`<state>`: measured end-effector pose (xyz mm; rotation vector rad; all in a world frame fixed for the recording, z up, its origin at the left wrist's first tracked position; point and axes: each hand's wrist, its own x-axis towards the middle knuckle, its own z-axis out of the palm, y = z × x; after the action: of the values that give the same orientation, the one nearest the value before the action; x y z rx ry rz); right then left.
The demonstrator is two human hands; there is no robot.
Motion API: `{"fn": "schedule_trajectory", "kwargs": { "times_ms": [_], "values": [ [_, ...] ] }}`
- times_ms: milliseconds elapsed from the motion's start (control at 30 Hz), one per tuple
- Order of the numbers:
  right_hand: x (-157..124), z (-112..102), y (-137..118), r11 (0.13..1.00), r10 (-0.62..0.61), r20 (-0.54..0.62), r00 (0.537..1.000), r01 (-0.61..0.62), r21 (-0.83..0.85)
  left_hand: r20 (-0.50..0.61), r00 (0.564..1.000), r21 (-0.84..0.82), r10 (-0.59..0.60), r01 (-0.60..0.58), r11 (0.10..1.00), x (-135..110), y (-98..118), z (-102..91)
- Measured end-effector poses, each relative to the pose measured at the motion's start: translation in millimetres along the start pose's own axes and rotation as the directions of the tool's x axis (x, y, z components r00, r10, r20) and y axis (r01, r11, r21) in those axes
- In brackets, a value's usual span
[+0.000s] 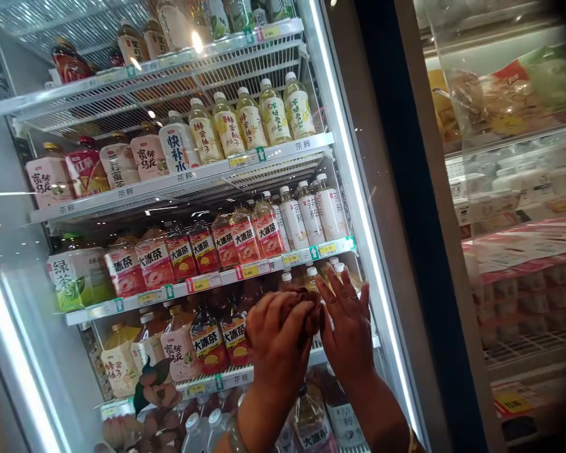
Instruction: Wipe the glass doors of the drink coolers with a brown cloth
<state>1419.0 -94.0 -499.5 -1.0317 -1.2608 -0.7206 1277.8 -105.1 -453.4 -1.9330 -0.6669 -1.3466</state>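
My left hand (278,330) is closed around a crumpled brown cloth (314,313), which bulges out between its fingers and thumb. Just beside it, my right hand (346,327) has its fingers stretched and spread, palm toward the glass door of a drinks cooler; whether it presses on the pane I cannot tell. Behind both hands, seen through the glass, are bottles (312,277) with white caps, partly covered by my fingers. Bottles with red labels (234,340) stand just left of my left hand.
Rows of bottled drinks fill the slanted-looking shelves (207,280). A bright light strip (358,189) runs down the cooler's right side, next to a dark post (405,189). Further right is another chilled shelf unit (528,145) with packaged goods behind a clear curtain. Reflections show on the glass.
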Motion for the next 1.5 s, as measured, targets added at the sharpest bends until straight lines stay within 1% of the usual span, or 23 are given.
{"fn": "schedule_trajectory", "kwargs": {
  "times_ms": [33, 100, 200, 267, 333, 433, 500, 533, 600, 633, 700, 767, 833, 933, 1000, 1033, 1100, 1167, 1233, 1300, 1333, 1400, 1500],
  "values": [
    [0.0, -0.1, -0.3, 1.000, 0.003, -0.002, 1.000, -0.003, 0.002, -0.006, 1.000, -0.001, 0.000, 0.000, 1.000, 1.5, -2.2, -1.2],
    [0.3, -0.2, -1.2, 1.000, 0.013, -0.020, 1.000, -0.013, 0.009, -0.044, 0.998, -0.006, -0.050, 0.050, 0.999, 17.2, -10.5, -5.8],
    [0.6, -0.2, -2.9, 0.999, 0.035, -0.030, 0.999, -0.034, 0.027, -0.174, 0.973, -0.002, -0.155, 0.157, 0.988, 49.0, -24.8, -13.4],
    [0.7, -0.7, -3.7, 0.998, 0.046, -0.027, 0.999, -0.044, 0.043, -0.198, 0.961, -0.003, -0.194, 0.198, 0.980, 56.0, -27.9, -16.5],
    [0.7, -1.6, -4.0, 0.998, 0.048, -0.025, 0.999, -0.047, 0.052, -0.136, 0.973, 0.005, -0.187, 0.189, 0.982, 44.8, -23.4, -17.4],
    [0.7, -2.8, -3.9, 0.997, 0.042, -0.013, 0.999, -0.041, 0.058, 0.011, 0.993, 0.011, -0.120, 0.120, 0.993, 10.9, -11.8, -17.0],
    [0.4, -3.1, -4.2, 0.997, 0.040, -0.007, 0.999, -0.040, 0.063, 0.053, 0.995, 0.000, -0.080, 0.080, 0.997, -2.3, -10.3, -17.7],
    [0.2, -3.2, -4.5, 0.997, 0.041, -0.006, 0.999, -0.040, 0.065, 0.047, 0.996, -0.001, -0.074, 0.074, 0.997, -1.9, -12.8, -18.9],
    [-0.6, -3.3, -5.5, 0.997, 0.041, -0.012, 0.999, -0.040, 0.065, -0.005, 0.995, 0.006, -0.100, 0.100, 0.995, 12.9, -23.4, -22.9],
    [-1.0, -3.3, -6.1, 0.997, 0.041, -0.016, 0.999, -0.040, 0.063, -0.057, 0.990, 0.013, -0.127, 0.128, 0.992, 24.9, -30.2, -25.6],
    [-1.8, -3.2, -7.3, 0.997, 0.038, -0.018, 0.999, -0.037, 0.061, -0.162, 0.968, -0.001, -0.191, 0.194, 0.981, 48.4, -42.6, -30.5],
    [-2.5, -2.7, -8.3, 0.997, 0.036, -0.011, 0.999, -0.035, 0.065, -0.198, 0.949, -0.017, -0.247, 0.248, 0.969, 58.7, -47.1, -33.0],
    [-3.5, -1.6, -8.8, 0.997, 0.029, -0.006, 1.000, -0.028, 0.067, -0.160, 0.954, -0.012, -0.253, 0.255, 0.967, 48.0, -40.9, -31.6],
    [-6.5, 1.2, -9.2, 0.999, 0.013, 0.005, 1.000, -0.013, 0.046, -0.012, 0.987, -0.014, -0.161, 0.160, 0.987, 6.5, -22.8, -25.0],
    [-8.9, 3.2, -10.1, 1.000, -0.004, 0.019, 1.000, 0.003, 0.031, 0.001, 0.996, -0.026, -0.094, 0.094, 0.995, -15.8, -17.3, -22.6],
    [-9.6, 4.1, -11.3, 1.000, -0.017, 0.028, 0.999, 0.016, 0.027, 0.002, 0.997, -0.035, -0.082, 0.082, 0.996, -19.9, -18.5, -23.1],
    [-8.1, 5.3, -16.2, 0.998, -0.053, 0.053, 0.997, 0.052, 0.026, -0.002, 0.996, -0.041, -0.095, 0.095, 0.995, -12.1, -27.6, -28.0],
    [-1.3, 5.8, -25.6, 0.995, -0.097, 0.071, 0.993, 0.094, 0.042, -0.022, 0.988, -0.033, -0.156, 0.155, 0.987, 11.1, -40.7, -36.1],
    [10.2, 6.3, -39.2, 0.984, -0.151, 0.055, 0.987, 0.145, 0.100, -0.057, 0.969, -0.038, -0.242, 0.240, 0.970, 35.8, -51.2, -44.3],
    [22.0, 7.2, -54.6, 0.955, -0.234, 0.022, 0.972, 0.226, 0.192, -0.048, 0.951, -0.073, -0.307, 0.303, 0.950, 48.9, -54.5, -49.8],
    [25.9, 7.9, -61.8, 0.929, -0.292, 0.016, 0.956, 0.280, 0.243, -0.026, 0.944, -0.098, -0.330, 0.326, 0.940, 48.8, -53.6, -51.3],
    [26.3, 10.4, -73.1, 0.868, -0.403, 0.034, 0.914, 0.371, 0.329, 0.024, 0.935, -0.151, -0.353, 0.353, 0.923, 35.8, -49.2, -51.4],
    [8.8, 16.6, -79.1, 0.833, -0.480, 0.101, 0.871, 0.417, 0.363, 0.044, 0.937, -0.203, -0.346, 0.348, 0.915, -3.0, -46.1, -45.1]
  ]
}}
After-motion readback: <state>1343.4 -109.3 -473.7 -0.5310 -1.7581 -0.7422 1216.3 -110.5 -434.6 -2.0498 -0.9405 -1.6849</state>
